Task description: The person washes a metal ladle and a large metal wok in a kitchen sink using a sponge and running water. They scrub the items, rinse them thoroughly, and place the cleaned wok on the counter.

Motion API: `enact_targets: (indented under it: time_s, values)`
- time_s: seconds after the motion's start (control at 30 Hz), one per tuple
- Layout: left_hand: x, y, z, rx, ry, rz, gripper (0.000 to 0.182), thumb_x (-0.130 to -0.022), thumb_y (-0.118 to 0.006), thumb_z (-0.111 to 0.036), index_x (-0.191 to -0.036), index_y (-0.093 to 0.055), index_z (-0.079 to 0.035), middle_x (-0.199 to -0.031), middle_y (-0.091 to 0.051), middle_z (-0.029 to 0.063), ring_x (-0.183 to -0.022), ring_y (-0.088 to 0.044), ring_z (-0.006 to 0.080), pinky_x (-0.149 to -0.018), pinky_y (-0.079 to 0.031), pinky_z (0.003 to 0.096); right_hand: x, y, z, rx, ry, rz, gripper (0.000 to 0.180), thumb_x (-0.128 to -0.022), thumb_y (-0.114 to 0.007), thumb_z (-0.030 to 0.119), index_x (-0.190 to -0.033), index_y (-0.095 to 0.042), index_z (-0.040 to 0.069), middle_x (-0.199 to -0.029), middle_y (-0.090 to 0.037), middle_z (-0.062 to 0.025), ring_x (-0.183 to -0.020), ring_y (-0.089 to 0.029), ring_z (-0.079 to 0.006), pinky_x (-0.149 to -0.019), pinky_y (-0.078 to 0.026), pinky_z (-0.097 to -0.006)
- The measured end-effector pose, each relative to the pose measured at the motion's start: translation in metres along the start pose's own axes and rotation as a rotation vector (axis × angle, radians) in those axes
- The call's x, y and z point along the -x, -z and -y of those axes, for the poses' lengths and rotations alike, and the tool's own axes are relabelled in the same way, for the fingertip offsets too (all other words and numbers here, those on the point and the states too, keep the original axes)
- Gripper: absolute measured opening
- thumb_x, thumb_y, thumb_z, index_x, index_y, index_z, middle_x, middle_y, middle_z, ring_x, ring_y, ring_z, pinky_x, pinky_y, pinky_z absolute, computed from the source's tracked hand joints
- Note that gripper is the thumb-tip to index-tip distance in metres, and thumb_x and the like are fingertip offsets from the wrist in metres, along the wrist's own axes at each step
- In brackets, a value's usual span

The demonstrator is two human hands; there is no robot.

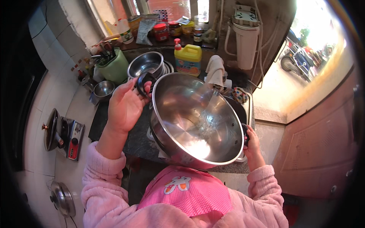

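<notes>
A large stainless steel pot (182,114) is tilted in front of me, its wide mouth facing up toward me. My left hand (127,105) has its fingers hooked through the black side handle (145,82) at the upper left. On the lower right, my right hand (252,144) grips the other black handle (245,134). Water streams from the cloth-wrapped faucet (216,74) into the pot, and wet patches shine on its inner wall. Beneath and behind the pot lies the sink (249,105), mostly hidden by it.
Nested steel bowls (146,64), a yellow detergent bottle (188,58) and a green utensil holder (113,67) stand behind the pot. Jars (161,32) line the windowsill. A white water filter (246,42) hangs on the wall. At left sits a portable gas stove (74,139) with a lidded pan.
</notes>
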State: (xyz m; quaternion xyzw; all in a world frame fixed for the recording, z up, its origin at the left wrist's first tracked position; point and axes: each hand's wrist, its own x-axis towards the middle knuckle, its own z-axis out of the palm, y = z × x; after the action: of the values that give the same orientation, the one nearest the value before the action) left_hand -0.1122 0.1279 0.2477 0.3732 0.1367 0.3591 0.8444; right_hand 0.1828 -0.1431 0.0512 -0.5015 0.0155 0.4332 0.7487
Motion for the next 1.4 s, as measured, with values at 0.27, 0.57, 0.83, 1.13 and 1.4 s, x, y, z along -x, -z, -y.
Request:
enact_targets:
  time_s: [0.27,0.57,0.83,1.13,1.4]
  values:
    - [0.027,0.031,0.036,0.017,0.174,-0.127,0.040,-0.087,-0.051,-0.030,-0.113,-0.048,0.000,-0.095,-0.059,0.0113,-0.083,-0.056,0.0184,-0.082,-0.045,0.0359,0.015,0.017,0.071,0.291,0.101,-0.073,0.036,-0.090,-0.043,0.015,-0.126,-0.045,0.009,-0.058,-0.047,0.0012,-0.040,-0.041,-0.0065,-0.027,-0.025,-0.0197]
    - [0.046,0.075,0.101,0.189,0.423,-0.289,0.033,-0.087,-0.049,-0.030,-0.101,-0.052,-0.001,-0.084,-0.058,0.0089,-0.075,-0.056,0.0176,-0.074,-0.048,0.0368,0.018,-0.022,0.176,0.870,0.218,-0.019,0.038,-0.089,-0.044,0.021,-0.124,-0.048,0.010,-0.057,-0.048,0.0003,-0.040,-0.045,-0.0084,-0.029,-0.026,-0.0222]
    - [0.054,0.076,0.219,0.304,0.630,-0.381,0.025,-0.085,-0.048,-0.020,-0.105,-0.051,-0.005,-0.081,-0.052,0.0005,-0.065,-0.045,0.0102,-0.068,-0.047,0.0325,0.057,-0.119,0.230,1.305,0.371,-0.086,0.038,-0.089,-0.046,0.022,-0.127,-0.048,0.014,-0.055,-0.048,0.0012,-0.038,-0.044,-0.0068,-0.031,-0.024,-0.0197]
    - [-0.024,0.119,0.240,0.363,0.563,-0.339,0.025,-0.087,-0.048,-0.028,-0.093,-0.054,-0.005,-0.071,-0.054,0.0008,-0.059,-0.050,0.0115,-0.062,-0.046,0.0293,0.058,-0.109,0.209,1.185,0.501,-0.170,0.042,-0.089,-0.052,0.022,-0.130,-0.045,0.014,-0.054,-0.047,0.0026,-0.041,-0.047,-0.0058,-0.035,-0.029,-0.0190]
    - [-0.039,0.124,0.183,0.238,0.482,-0.397,0.027,-0.085,-0.052,-0.036,-0.075,-0.048,-0.012,-0.060,-0.048,-0.0010,-0.054,-0.048,0.0117,-0.053,-0.040,0.0249,0.029,-0.062,0.180,0.991,0.553,-0.103,0.047,-0.087,-0.058,0.022,-0.129,-0.043,0.008,-0.058,-0.048,0.0014,-0.043,-0.048,-0.0068,-0.035,-0.035,-0.0204]
